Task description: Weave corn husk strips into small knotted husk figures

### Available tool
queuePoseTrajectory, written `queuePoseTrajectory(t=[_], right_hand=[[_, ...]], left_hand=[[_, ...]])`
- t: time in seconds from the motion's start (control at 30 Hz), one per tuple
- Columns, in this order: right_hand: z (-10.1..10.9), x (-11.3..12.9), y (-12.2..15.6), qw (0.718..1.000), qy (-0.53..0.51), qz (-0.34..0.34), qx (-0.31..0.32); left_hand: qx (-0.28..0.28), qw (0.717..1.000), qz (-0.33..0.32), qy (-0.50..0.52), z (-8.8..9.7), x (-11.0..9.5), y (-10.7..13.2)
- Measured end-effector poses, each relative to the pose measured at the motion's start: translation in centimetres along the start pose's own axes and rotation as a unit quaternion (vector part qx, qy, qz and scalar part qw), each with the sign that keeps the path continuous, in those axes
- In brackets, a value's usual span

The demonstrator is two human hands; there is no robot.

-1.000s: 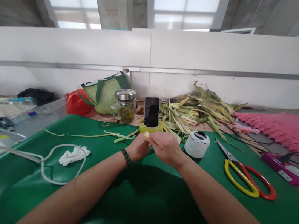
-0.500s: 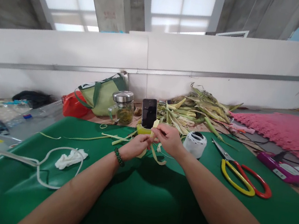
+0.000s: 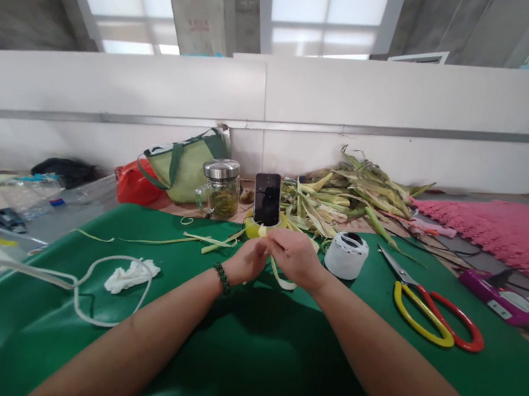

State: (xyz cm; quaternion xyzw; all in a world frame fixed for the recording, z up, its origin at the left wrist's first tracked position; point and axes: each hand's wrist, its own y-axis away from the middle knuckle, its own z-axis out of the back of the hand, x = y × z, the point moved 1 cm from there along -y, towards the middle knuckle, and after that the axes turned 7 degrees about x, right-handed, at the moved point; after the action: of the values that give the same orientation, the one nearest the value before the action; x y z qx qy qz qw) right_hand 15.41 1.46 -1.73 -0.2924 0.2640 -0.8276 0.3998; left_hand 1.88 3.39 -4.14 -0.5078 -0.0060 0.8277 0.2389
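My left hand (image 3: 248,261), with a green bead bracelet at its wrist, is closed and meets my right hand (image 3: 297,256) above the green mat (image 3: 248,357). Both hands pinch a pale corn husk strip (image 3: 263,231); its tip shows above the fingers and a curled end hangs below my right hand. The fingertips partly hide each other. Just behind them a phone (image 3: 267,200) stands upright on a yellow-green base. Loose thin husk strips (image 3: 209,241) lie left of the hands. A white roll (image 3: 346,255) stands to the right of them.
Scissors (image 3: 421,305) with yellow and red handles lie on the right. A glass jar (image 3: 221,191), a green bag (image 3: 188,168) and a heap of husks (image 3: 352,189) line the back. On the left are a white cable (image 3: 74,301) and crumpled tissue (image 3: 130,276). A purple power strip (image 3: 504,299) sits far right.
My hands have drawn tightly together, and my right hand has turned over so its back faces up. Less of the husk strip shows above the fingers. The view has shifted slightly.
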Motion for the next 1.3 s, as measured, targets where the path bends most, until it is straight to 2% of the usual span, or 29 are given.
queuePoseTrajectory(t=[0.1, 0.17, 0.23, 0.33, 0.53, 0.63, 0.77, 0.87, 0.97, 1.03, 1.07, 1.17, 1.3], right_hand=[[0.8, -1.3, -0.5, 0.992, -0.034, -0.119, 0.003], [1.1, -2.2, -0.6, 0.98, -0.039, -0.184, 0.069], [1.1, -2.8, -0.6, 0.966, -0.046, -0.213, 0.137], [1.1, -3.2, -0.6, 0.965, -0.063, -0.191, 0.171], [2.2, -3.2, -0.4, 0.973, -0.08, -0.119, 0.181], [2.8, -3.3, -0.3, 0.975, -0.084, -0.099, 0.179], [2.8, -3.7, -0.4, 0.975, -0.094, -0.108, 0.169], [2.6, -3.8, -0.5, 0.967, -0.147, -0.168, 0.124], [2.2, -3.7, -0.6, 0.919, -0.271, -0.263, 0.112], [1.6, -3.5, -0.6, 0.895, -0.317, -0.29, 0.123], [1.3, -3.3, -0.6, 0.896, -0.314, -0.287, 0.131], [0.3, -2.8, -0.5, 0.921, -0.256, -0.241, 0.167], [-0.3, -2.3, -0.4, 0.933, -0.219, -0.214, 0.187]], left_hand=[[0.024, 0.999, 0.021, 0.003, 1.2, -0.3, 0.0], [0.031, 0.999, 0.038, 0.004, 1.8, -0.6, 0.1], [0.031, 0.998, 0.056, -0.011, 2.2, -0.8, 0.2], [0.046, 0.996, 0.065, -0.046, 2.3, -1.1, 0.4], [0.095, 0.985, -0.036, -0.141, 2.6, -1.6, 0.5], [0.103, 0.984, -0.035, -0.138, 2.8, -1.6, 0.5], [0.11, 0.992, 0.025, -0.064, 2.9, -1.4, 0.5], [0.086, 0.992, 0.066, 0.067, 2.9, -1.2, 0.3], [0.025, 0.972, 0.104, 0.207, 2.9, -1.0, 0.1], [0.011, 0.958, 0.12, 0.26, 2.9, -0.9, 0.0], [0.014, 0.953, 0.122, 0.278, 2.9, -0.9, 0.0], [0.041, 0.946, 0.113, 0.302, 2.8, -1.2, 0.1], [0.034, 0.967, 0.091, 0.235, 2.8, -1.7, 0.3]])
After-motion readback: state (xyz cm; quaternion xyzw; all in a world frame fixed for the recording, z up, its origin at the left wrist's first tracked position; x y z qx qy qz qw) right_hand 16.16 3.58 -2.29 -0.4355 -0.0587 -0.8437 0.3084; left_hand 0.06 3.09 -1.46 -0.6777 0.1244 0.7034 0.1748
